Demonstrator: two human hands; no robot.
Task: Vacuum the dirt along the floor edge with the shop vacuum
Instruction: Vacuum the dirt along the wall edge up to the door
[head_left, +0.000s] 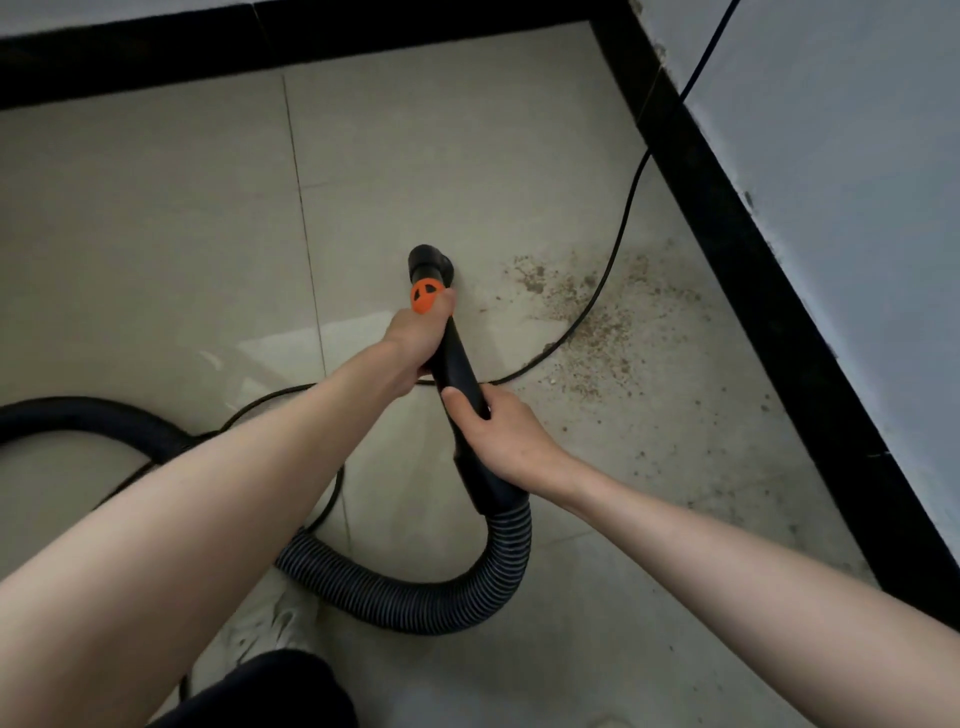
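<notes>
1. Pale tiled floor meets a black skirting board that runs along two walls and turns a corner at about 1 o'clock; the skirting on the person's right is the floor edge in question.
2. Dirt: one main patch of brown grit at 2 o'clock from the nozzle, near the skirting, with loose specks trailing toward 4 o'clock along the edge.
3. Vacuum wand: one black tube with an orange collar. Its nozzle points down at clean tile, near the patch but apart from it.
4. Left hand grips the wand just below the collar; right hand is wrapped round the lower wand. Both hold it firmly.
5. Ribbed hose: one, looping from the wand's end toward 8 o'clock.
6. Power cord: one thin black line lying across the dirt patch.
7. Step in hand, as judged: positioning the nozzle, with the patch largely unvacuumed. The next move calls for swinging the nozzle toward 2 o'clock, then sweeping along the skirting; the cord may need shifting aside.
</notes>
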